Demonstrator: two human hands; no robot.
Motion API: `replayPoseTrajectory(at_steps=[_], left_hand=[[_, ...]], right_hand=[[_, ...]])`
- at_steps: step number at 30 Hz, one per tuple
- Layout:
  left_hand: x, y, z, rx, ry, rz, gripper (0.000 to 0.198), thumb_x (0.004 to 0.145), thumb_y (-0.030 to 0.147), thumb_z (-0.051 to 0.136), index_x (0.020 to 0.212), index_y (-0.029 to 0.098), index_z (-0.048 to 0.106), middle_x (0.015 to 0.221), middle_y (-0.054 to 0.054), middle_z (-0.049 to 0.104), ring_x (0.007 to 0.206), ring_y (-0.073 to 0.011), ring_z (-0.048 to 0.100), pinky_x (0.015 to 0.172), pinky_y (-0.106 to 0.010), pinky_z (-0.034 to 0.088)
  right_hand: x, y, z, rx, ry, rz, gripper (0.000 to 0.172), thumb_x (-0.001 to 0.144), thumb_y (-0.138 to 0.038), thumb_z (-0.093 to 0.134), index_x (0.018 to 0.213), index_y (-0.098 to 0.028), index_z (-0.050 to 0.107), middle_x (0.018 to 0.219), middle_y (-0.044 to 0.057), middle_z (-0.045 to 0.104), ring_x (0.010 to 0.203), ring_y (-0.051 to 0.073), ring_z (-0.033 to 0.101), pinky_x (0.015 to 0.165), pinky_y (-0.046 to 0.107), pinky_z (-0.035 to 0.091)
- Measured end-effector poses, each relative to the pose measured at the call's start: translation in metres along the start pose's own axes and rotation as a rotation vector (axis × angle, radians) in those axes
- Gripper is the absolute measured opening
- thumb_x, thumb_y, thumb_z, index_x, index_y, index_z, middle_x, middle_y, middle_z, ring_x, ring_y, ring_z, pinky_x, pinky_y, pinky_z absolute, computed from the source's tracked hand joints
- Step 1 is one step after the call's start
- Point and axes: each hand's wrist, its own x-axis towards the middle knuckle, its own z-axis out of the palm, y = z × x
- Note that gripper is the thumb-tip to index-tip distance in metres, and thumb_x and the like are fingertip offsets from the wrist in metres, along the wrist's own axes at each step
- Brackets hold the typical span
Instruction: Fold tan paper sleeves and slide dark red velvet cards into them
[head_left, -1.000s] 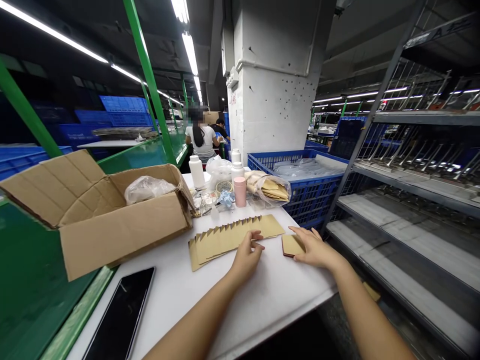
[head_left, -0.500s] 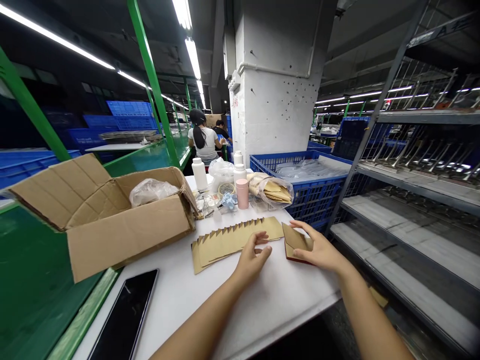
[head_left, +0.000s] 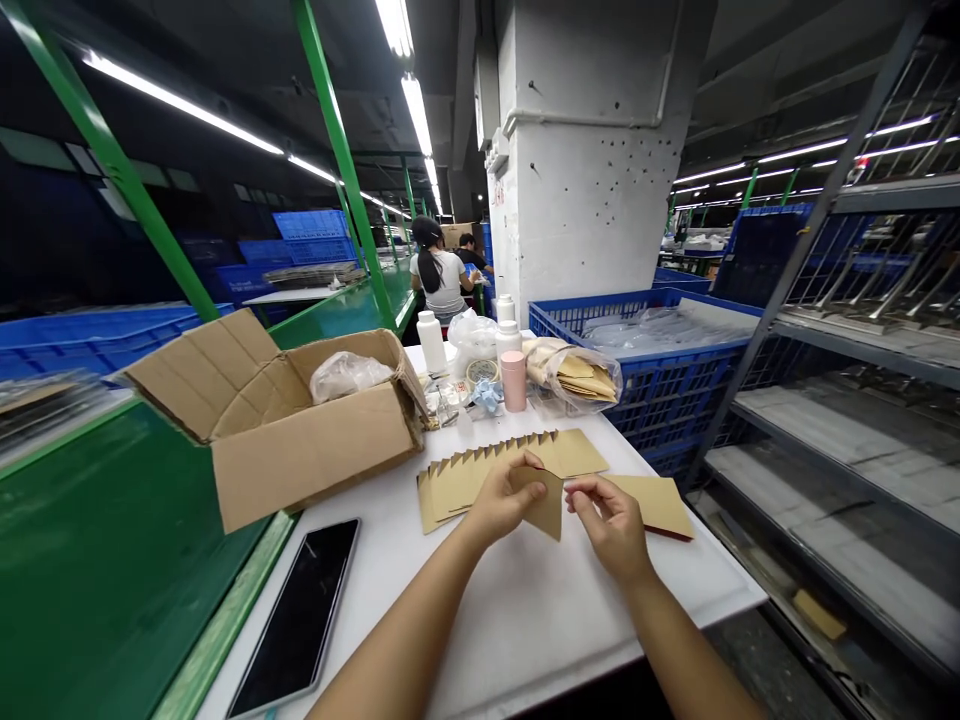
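Brown envelope [head_left: 547, 512] at frame centre, gripped in the left hand [head_left: 504, 503] fingers; right hand [head_left: 613, 525] fingers bent at its edge, can't tell if gripping. Overlapping envelope row [head_left: 457, 488] laid out; envelope stack [head_left: 660, 503] at right looks left to do. Tabletop [head_left: 536, 630] bare lower centre; phone [head_left: 300, 620] limits lower left, edge lower right.

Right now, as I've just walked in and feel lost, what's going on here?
The person's left hand holds a brown paper piece over the white table. The right hand has bent fingers near that piece's edge; whether they touch is unclear. A brown piece with a reddish edge lies beside the right hand, and an overlapping row of brown pieces lies beyond the left.
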Motion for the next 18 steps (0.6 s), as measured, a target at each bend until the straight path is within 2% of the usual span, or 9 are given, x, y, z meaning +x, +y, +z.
replayPoseTrajectory(at_steps=[3, 6, 18], left_hand=[[-0.0027, 0.0006, 0.0048, 0.223, -0.042, 0.076, 0.026, 0.076, 0.042, 0.062, 0.084, 0.017, 0.058, 0.079, -0.004, 0.062, 0.074, -0.0188, 0.056, 0.066, -0.027, 0.042], [-0.0053, -0.0003, 0.0076, 0.339, -0.071, 0.102, 0.019, 0.08, 0.035, 0.056, 0.086, 0.017, 0.06, 0.08, -0.005, 0.063, 0.074, -0.0193, 0.057, 0.066, -0.027, 0.042], [-0.0065, 0.0062, 0.0098, 0.476, -0.024, 0.138, 0.011, 0.079, 0.024, 0.054, 0.079, 0.017, 0.063, 0.076, -0.004, 0.066, 0.071, -0.0178, 0.059, 0.065, -0.026, 0.044]], right_hand=[[-0.0044, 0.0016, -0.0001, -0.041, 0.049, -0.045, 0.013, 0.08, -0.028, 0.055, 0.078, -0.018, 0.062, 0.066, 0.002, 0.061, 0.063, 0.016, 0.057, 0.064, 0.029, 0.048], [-0.0068, -0.0005, -0.0006, -0.072, 0.055, -0.065, 0.012, 0.08, -0.026, 0.055, 0.076, -0.017, 0.062, 0.066, 0.002, 0.061, 0.063, 0.016, 0.058, 0.062, 0.028, 0.048], [-0.0077, 0.0008, -0.0032, -0.071, 0.051, -0.071, 0.011, 0.076, -0.023, 0.057, 0.075, -0.017, 0.065, 0.065, 0.003, 0.065, 0.058, 0.015, 0.06, 0.059, 0.028, 0.05]])
